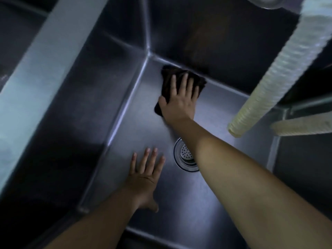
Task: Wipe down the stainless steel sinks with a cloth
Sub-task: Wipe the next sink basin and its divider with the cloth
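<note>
So the right hand [179, 99] was flat on the dark cloth [181, 78], fingers spread, pressing it onto the sink [136, 126] floor right up against the far wall, just beside the back-left corner. Left hand [145, 178] was empty, splayed open near the floor on the near side, well short of the cloth. The drain [185, 155] sat between them, partly under the right forearm. I'd guess the wipe pulls back toward the drain, since the right hand was already on it.
</note>
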{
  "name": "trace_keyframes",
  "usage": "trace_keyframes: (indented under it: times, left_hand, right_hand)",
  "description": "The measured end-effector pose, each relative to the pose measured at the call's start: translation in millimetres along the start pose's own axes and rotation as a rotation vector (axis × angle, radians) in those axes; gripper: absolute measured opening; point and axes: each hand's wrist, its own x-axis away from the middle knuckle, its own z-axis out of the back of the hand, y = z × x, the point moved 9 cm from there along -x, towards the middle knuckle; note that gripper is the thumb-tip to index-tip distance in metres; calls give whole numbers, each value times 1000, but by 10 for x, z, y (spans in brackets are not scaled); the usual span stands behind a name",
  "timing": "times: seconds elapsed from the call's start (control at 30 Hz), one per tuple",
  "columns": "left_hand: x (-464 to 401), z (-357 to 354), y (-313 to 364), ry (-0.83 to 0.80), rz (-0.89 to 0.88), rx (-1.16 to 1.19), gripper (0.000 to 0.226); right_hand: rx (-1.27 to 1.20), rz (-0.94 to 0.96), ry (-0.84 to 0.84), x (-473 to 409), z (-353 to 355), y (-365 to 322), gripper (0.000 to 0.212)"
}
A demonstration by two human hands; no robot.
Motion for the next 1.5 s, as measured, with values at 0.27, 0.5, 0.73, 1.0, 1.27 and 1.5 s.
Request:
trace_keyframes:
  times: [0.27, 0.5, 0.73, 1.0, 1.27, 1.5]
  left_hand:
    - [-4, -2, -10, 46, -32, 19, 154]
    - [-19, -48, -35, 110, -51, 23, 158]
    - [-2, 17, -51, 87, -16, -32, 158]
    - [655, 719, 128, 86, -7, -43, 88]
    - [1977, 954, 5, 350, 51, 87, 57]
    - [2376, 924, -296, 369, 145, 122, 52]
  right_hand:
    - [141, 823, -127, 327, -129, -312, 74]
    - [146, 497, 10, -493, 55, -124, 73]
    - [186, 565, -160, -299, -209, -698, 72]
    - [166, 562, -306, 399, -98, -28, 76]
    - [28, 243, -242, -24, -94, -349, 80]
    - [94, 670, -152, 1273, -406, -1303, 75]
